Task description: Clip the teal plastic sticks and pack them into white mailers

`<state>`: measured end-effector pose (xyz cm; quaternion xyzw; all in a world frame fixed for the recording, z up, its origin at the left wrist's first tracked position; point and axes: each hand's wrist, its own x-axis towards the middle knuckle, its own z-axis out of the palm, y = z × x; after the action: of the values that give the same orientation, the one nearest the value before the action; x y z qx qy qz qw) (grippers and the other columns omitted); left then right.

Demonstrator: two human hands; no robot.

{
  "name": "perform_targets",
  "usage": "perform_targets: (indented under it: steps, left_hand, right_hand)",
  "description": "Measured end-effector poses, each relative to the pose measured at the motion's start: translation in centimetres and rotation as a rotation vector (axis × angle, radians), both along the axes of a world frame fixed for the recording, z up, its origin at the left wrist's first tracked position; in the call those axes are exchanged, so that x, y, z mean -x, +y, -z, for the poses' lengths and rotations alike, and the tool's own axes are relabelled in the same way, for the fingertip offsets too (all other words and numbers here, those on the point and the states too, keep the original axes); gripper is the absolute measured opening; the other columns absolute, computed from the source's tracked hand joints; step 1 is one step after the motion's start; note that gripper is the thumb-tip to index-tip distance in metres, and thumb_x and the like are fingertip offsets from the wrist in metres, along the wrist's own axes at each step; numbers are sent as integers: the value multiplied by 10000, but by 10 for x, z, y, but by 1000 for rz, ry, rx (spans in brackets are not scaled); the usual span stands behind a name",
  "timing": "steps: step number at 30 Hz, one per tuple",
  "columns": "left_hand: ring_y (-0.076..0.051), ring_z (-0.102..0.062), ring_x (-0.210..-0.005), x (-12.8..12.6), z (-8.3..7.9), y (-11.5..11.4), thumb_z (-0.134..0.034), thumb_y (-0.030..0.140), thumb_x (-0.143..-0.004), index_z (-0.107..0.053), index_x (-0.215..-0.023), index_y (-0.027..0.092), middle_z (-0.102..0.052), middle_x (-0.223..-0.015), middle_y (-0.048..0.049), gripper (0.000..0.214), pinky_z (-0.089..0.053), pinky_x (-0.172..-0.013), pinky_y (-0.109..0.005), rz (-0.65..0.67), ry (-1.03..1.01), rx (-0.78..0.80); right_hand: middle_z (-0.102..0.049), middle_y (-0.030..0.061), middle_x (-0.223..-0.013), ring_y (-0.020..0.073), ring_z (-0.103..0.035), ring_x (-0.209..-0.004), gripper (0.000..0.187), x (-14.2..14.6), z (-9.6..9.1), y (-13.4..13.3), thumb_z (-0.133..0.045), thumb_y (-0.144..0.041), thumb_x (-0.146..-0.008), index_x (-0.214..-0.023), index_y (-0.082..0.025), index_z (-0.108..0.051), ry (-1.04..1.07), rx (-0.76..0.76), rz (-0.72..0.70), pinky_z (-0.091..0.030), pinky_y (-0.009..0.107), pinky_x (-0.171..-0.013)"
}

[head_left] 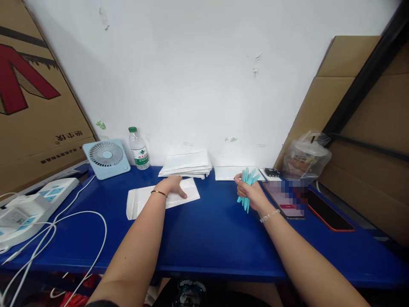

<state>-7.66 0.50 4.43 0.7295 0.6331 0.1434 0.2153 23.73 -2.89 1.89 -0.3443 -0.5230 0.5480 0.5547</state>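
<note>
I'm at what looks like a packing corner, workroom or stockroom, I can't tell which: white mailers (188, 160) piled mid-frame on my blue table (217, 238), a scuffed white wall (191, 72) behind! Upper left, a big printed carton (41, 115) looms, more cardboard (335, 91) lines the right edge, and a power strip (56, 192) sits far left.

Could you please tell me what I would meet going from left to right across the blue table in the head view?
Power strip, fan, bottle, left hand on a white envelope, right hand holding light-blue sticks, pale-screened phone, dark-screened phone.
</note>
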Motion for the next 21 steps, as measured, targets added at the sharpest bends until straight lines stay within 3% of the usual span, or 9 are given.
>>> perform_targets:
  steps: [3,6,9,12,15,17,18,19,21]
  left_hand:
    - [-245,-642,-873,-7,-11,-2,-789,371,-531,-649,-881,161,-703,-895,-59,432,-493,-758,-306,41,-252,-27]
    - [-205,-658,-833,-27,-28,-5,-681,390,-718,-599,-1023,160,-694,-964,-80,391,-524,-738,-313,-45,-947,-139]
    - [-164,-658,-820,-50,-35,-5,-662,287,-772,-563,-1056,155,-686,-983,-75,328,-536,-782,-316,-226,-1499,-275]
    - [-166,-648,-897,-64,-28,0,-650,223,-794,-558,-1071,147,-661,-1056,-92,301,-527,-848,-323,-366,-1720,-266]
    - [-223,-581,-1082,-65,-22,1,-650,253,-797,-456,-1233,143,-567,-1228,-150,489,-482,-931,-380,-506,-1635,-222]
    - [-252,-435,-1257,-59,-24,-4,-690,333,-756,-297,-1365,171,-426,-1374,-169,742,-387,-1030,-412,-585,-1374,-408]
    - [-262,-333,-1328,-55,-28,-8,-723,385,-711,-221,-1405,190,-344,-1431,-166,879,-321,-1076,-417,-565,-1189,-547]
    - [-276,-226,-1376,-53,-31,-13,-758,430,-651,-178,-1426,201,-270,-1471,-161,995,-251,-1111,-420,-471,-987,-673]
    - [-321,-76,-1404,-54,-37,-23,-812,496,-511,-171,-1442,209,-177,-1509,-148,1166,-152,-1134,-453,-85,-585,-732]
  right_hand:
    - [-255,-123,-444,43,-217,-364,232,-1,-4,-3,-676,-358,-764,-865,-205,-533,33,-42,9,-183,206,-393]
    - [-273,-121,-443,40,-215,-369,262,-1,-10,-8,-697,-338,-749,-919,-202,-550,5,-36,-10,-186,211,-395]
    - [-279,-118,-454,47,-213,-378,345,5,-9,-13,-728,-345,-715,-979,-204,-558,-50,20,-73,-186,216,-391]
    - [-285,-102,-464,55,-222,-387,274,15,-6,-16,-760,-329,-673,-781,-205,-541,-98,57,-78,-182,224,-381]
    - [-277,-87,-461,58,-215,-390,402,19,-6,-17,-764,-289,-658,-570,-227,-377,-110,73,5,-168,232,-374]
    - [-263,-90,-449,57,-206,-386,438,14,-9,-16,-750,-266,-669,-548,-234,-329,-91,90,20,-161,233,-376]
    - [-257,-93,-440,54,-200,-384,438,10,-11,-15,-743,-253,-672,-544,-234,-325,-89,105,6,-158,232,-378]
    - [-254,-95,-431,51,-195,-381,436,4,-12,-14,-737,-242,-674,-538,-231,-323,-97,125,-18,-157,231,-379]
    - [-256,-96,-409,44,-193,-374,440,-7,-15,-12,-722,-231,-682,-516,-226,-315,-140,175,-94,-163,228,-380]
